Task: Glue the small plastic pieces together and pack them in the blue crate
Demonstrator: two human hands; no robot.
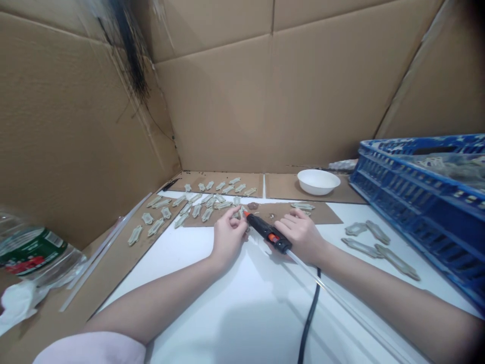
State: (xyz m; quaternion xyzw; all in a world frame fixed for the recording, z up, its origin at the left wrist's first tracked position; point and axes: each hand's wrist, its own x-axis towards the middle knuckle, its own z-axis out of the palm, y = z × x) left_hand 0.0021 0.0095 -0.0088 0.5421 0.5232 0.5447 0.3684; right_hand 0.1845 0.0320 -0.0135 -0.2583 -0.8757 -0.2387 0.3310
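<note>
White table (227, 323): right fingers (291, 222) clamp a glue gun (265, 231), left fingers (233, 215) lie together.

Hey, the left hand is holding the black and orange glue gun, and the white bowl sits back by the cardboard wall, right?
No, the head view shows the bare right hand holding the black and orange glue gun, not the left; the white bowl does sit back by the cardboard wall.

The white table (242, 323) is carrying cardboard sheets (326, 215); rows of beige moulded pieces (206, 215) are lying on them; a white bowl (317, 181) is resting behind; a blue plastic crate (424, 202) is standing rightward, beside loose pieces (396, 262).
</note>
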